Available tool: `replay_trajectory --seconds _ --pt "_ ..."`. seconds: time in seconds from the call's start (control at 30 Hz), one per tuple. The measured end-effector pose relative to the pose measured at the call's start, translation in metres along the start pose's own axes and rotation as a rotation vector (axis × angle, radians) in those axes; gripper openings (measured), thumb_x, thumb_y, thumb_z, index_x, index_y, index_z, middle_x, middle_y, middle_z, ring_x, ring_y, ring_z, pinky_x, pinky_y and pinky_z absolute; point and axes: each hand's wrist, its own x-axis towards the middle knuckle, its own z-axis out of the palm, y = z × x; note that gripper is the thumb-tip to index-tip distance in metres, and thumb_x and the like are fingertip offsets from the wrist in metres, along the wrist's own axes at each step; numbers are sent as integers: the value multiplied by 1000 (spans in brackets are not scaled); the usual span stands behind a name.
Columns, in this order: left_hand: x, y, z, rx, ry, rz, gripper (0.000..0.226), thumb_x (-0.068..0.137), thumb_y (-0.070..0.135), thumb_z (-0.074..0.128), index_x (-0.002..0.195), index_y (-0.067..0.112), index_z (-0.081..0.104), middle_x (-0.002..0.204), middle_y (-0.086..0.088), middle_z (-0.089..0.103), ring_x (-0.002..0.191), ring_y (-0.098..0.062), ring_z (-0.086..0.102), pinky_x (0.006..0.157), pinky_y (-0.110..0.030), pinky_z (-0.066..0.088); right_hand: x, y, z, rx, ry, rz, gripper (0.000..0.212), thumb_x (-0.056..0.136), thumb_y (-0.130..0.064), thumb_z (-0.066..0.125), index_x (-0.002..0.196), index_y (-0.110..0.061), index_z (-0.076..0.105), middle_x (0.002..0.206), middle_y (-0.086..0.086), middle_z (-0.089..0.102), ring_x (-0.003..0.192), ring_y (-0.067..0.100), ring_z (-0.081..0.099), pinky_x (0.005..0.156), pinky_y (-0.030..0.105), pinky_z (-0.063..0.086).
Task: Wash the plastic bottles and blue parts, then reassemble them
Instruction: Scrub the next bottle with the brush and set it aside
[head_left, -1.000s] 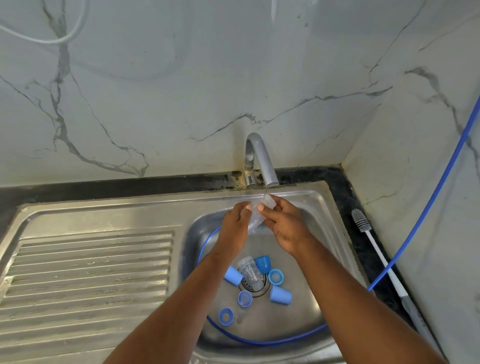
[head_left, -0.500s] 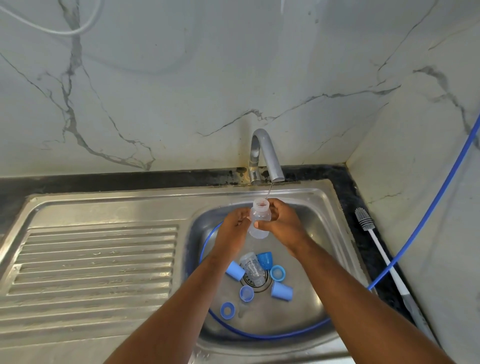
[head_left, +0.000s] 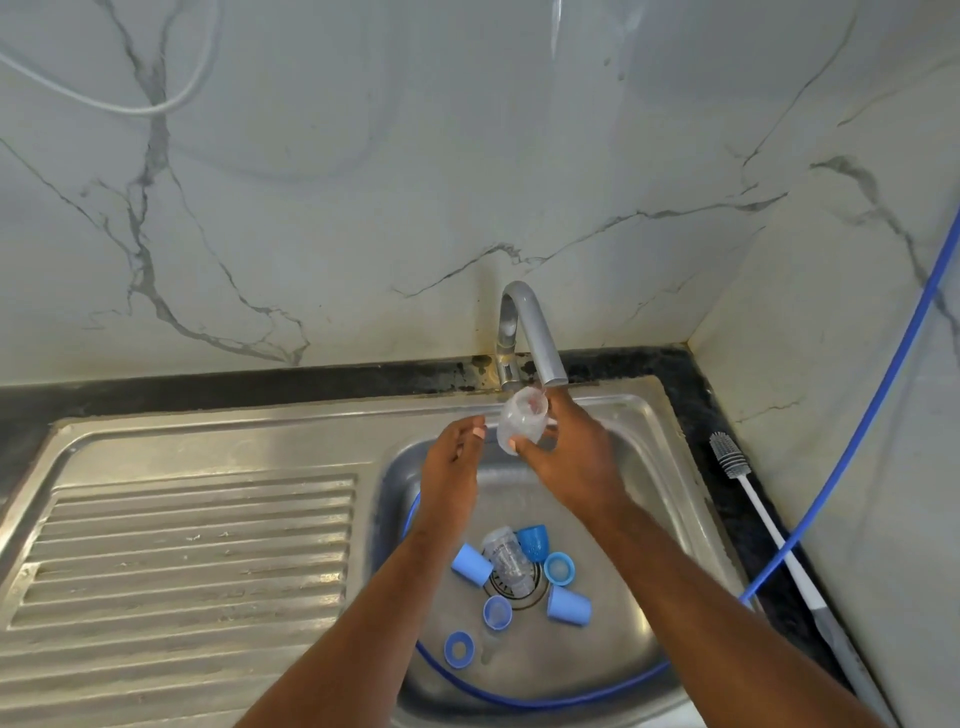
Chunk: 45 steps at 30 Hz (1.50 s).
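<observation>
Plastic bottle under tap, right hand gripping it, left hand beside

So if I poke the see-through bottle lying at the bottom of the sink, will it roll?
Probably a little. The clear bottle lies on its side and looks round, so it could roll, but the dark blue cap and light blue cup beside it may block it. It looks like thin plastic, so it is likely light.

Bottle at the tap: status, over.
Right hand grips the clear bottle, mouth up at the faucet spout. Left hand open, just off it. Second bottle and blue parts lie in the sink. Nothing blocking.
</observation>
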Motion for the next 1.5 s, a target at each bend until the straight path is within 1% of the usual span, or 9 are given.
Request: replay_trajectory --seconds 0.1,0.47,0.6,0.73,0.87,0.97,1.1,1.23,1.5 --pt "0 -3 -2 17 23 -1 15 103 26 56 103 35 69 98 15 73 99 -9 67 82 -29 50 -4 10 11 -108 -152 45 54 76 -28 85 121 -26 57 113 -7 68 106 15 66 84 23 48" --pt "5 6 7 24 -33 -10 13 103 32 57 98 38 68 96 15 72 98 -6 66 88 -29 52 -3 13 12 -87 110 37 48 79 -26 81 120 -24 57 107 -9 65 94 8 61 82 23 47" --pt "6 1 7 34 -51 -18 13 103 34 55 100 38 67 103 10 73 103 -12 67 92 -36 53 -4 11 17 -174 -110 72 42 82 -30 79 118 -26 58 111 -7 67 102 14 65 85 26 50" --pt "8 0 6 24 -51 -27 14 103 34 55 103 36 69 103 13 73 102 -6 66 88 -31 51 0 13 18 -66 108 32 48 81 -26 79 123 -27 55 109 -15 61 98 4 58 83 21 47" --pt "7 1 3 1 -43 -36 16 104 30 55 100 32 70 98 6 75 98 -14 69 86 -35 54 0 11 23 -170 -100 103 42 81 -30 78 119 -30 58 103 -14 61 99 7 62 81 21 44" --pt "8 1 3 12 -27 -42 15 103 33 55 99 34 69 98 11 74 100 -10 67 87 -30 53 3 7 19 -11 125 53 46 80 -23 80 118 -29 55 106 -14 62 93 4 60 80 22 48" --pt "5 3 5 26 -24 -57 18 104 31 54 95 33 69 96 7 74 97 -12 68 83 -29 51 -3 5 25 -101 -87 135 44 81 -25 79 119 -28 57 111 -8 66 101 13 66 81 24 50" --pt "6 0 5 -23 -29 -106 19 104 29 52 96 30 70 97 11 73 99 -8 66 81 -27 47 -3 1 22 42 160 76 50 80 -20 79 123 -29 54 111 -11 64 99 6 61 83 21 51" --pt "1 -11 -1 -32 -42 -181 21 105 35 50 95 27 67 99 9 70 94 -8 62 81 -28 46 -1 1 24 24 85 96 50 79 -19 79 123 -25 55 114 -6 66 102 11 62 87 26 52"
